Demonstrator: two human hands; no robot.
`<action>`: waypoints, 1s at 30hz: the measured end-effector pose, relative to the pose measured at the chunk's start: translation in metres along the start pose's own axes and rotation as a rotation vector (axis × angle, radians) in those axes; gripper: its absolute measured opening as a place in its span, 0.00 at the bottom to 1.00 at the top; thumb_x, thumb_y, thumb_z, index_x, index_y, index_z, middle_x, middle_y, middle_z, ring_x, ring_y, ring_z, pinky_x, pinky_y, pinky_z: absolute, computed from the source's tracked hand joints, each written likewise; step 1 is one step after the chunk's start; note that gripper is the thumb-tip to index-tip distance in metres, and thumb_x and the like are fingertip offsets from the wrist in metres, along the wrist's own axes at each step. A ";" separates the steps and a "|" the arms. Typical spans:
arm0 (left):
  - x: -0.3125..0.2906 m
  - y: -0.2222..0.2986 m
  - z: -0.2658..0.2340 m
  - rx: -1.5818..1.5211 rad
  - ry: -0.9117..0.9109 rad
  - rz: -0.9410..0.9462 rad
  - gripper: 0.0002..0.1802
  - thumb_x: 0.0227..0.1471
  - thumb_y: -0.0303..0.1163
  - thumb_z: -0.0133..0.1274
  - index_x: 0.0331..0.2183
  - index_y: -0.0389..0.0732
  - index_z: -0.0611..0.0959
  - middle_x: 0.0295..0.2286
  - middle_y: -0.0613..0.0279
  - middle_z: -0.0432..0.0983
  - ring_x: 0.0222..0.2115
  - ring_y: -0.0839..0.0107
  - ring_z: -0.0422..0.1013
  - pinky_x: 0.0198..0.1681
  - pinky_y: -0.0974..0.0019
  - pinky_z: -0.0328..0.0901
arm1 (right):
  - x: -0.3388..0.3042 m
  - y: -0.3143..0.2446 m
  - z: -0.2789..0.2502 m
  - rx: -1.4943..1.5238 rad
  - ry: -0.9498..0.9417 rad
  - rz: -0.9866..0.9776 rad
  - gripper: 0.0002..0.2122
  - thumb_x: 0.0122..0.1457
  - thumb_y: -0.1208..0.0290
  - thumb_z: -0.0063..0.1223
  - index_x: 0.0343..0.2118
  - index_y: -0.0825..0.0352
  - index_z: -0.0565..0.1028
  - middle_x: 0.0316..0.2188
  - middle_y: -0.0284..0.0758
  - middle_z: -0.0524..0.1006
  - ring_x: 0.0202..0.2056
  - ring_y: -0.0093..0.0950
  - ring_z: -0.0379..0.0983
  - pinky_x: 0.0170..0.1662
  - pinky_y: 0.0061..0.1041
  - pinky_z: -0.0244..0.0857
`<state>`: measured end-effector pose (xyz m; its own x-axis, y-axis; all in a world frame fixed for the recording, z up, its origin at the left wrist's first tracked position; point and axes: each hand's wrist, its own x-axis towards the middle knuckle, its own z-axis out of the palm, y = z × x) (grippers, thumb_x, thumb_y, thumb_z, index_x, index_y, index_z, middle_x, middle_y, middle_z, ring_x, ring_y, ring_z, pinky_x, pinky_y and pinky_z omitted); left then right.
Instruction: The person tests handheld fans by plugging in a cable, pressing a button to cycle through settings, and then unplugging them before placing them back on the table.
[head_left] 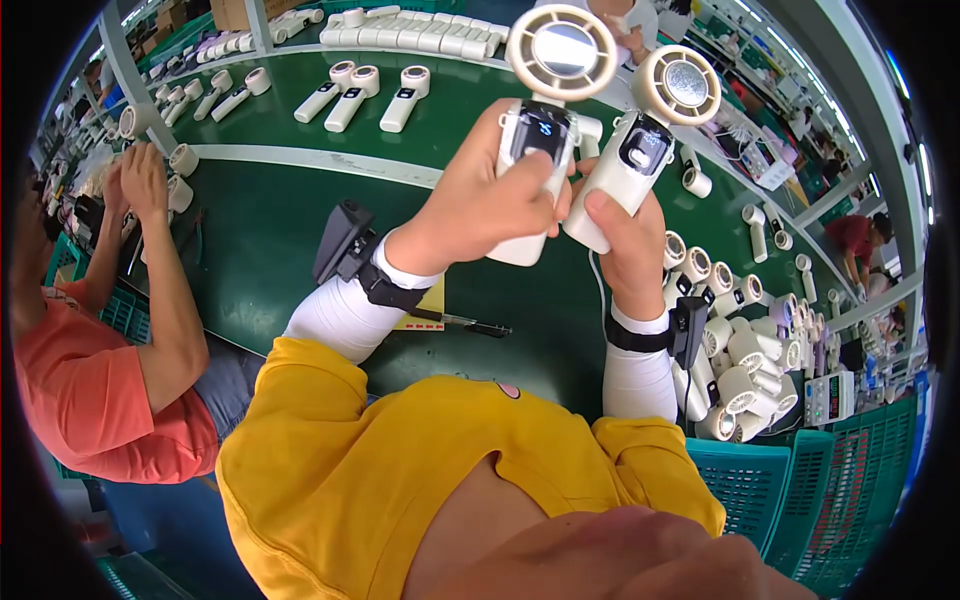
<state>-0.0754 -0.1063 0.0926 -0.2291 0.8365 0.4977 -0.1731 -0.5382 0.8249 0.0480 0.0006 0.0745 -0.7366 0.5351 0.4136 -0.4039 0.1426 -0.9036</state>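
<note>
My left hand (480,205) grips the handle of a white handheld fan (545,90) with a round head and a lit dark display, held upright above the green table (270,230). My right hand (625,240) grips a second white handheld fan (655,120), tilted to the right, its display lit as well. The two fans are side by side and almost touch. Both wrists wear black straps with small black devices.
A pile of several white fans (745,350) lies at the right by teal crates (800,490). More white fans (355,95) lie in rows on the far conveyor. A dark tool (465,322) lies on a yellow sheet. A person in an orange shirt (85,380) works at the left.
</note>
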 end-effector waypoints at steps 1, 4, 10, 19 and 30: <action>0.000 -0.002 0.002 0.033 -0.001 0.034 0.27 0.37 0.17 0.35 0.44 0.36 0.55 0.30 0.54 0.65 0.22 0.70 0.65 0.24 0.68 0.62 | 0.000 0.002 -0.001 -0.026 0.008 -0.006 0.18 0.46 0.67 0.50 0.37 0.73 0.65 0.25 0.36 0.71 0.28 0.24 0.68 0.34 0.19 0.60; -0.002 -0.005 0.003 0.100 0.002 0.094 0.29 0.36 0.16 0.34 0.46 0.36 0.53 0.30 0.55 0.65 0.22 0.70 0.65 0.24 0.67 0.62 | 0.000 0.002 -0.004 0.007 -0.032 -0.007 0.17 0.46 0.69 0.51 0.38 0.72 0.64 0.27 0.35 0.71 0.29 0.22 0.68 0.32 0.19 0.61; -0.006 -0.005 0.000 0.113 -0.070 0.153 0.31 0.36 0.15 0.32 0.47 0.36 0.52 0.30 0.55 0.65 0.21 0.70 0.65 0.25 0.67 0.62 | -0.005 -0.007 0.004 -0.056 -0.033 -0.061 0.16 0.47 0.71 0.52 0.38 0.72 0.64 0.27 0.35 0.71 0.29 0.22 0.68 0.31 0.19 0.62; -0.005 -0.004 -0.002 0.086 -0.044 0.117 0.31 0.36 0.16 0.32 0.48 0.38 0.51 0.30 0.55 0.65 0.22 0.70 0.65 0.23 0.68 0.62 | -0.013 -0.012 0.006 -0.036 -0.086 -0.043 0.18 0.45 0.70 0.52 0.38 0.73 0.64 0.26 0.38 0.71 0.28 0.24 0.68 0.30 0.19 0.62; -0.004 -0.001 -0.002 0.111 -0.017 0.188 0.28 0.39 0.18 0.35 0.47 0.39 0.53 0.30 0.56 0.65 0.22 0.73 0.65 0.23 0.70 0.62 | -0.013 -0.029 0.014 0.050 0.038 -0.086 0.20 0.44 0.67 0.53 0.38 0.73 0.64 0.23 0.39 0.72 0.26 0.23 0.68 0.28 0.19 0.61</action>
<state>-0.0762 -0.1091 0.0888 -0.2313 0.7245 0.6493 -0.0219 -0.6711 0.7411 0.0617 -0.0226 0.0963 -0.6773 0.5540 0.4842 -0.4919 0.1484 -0.8579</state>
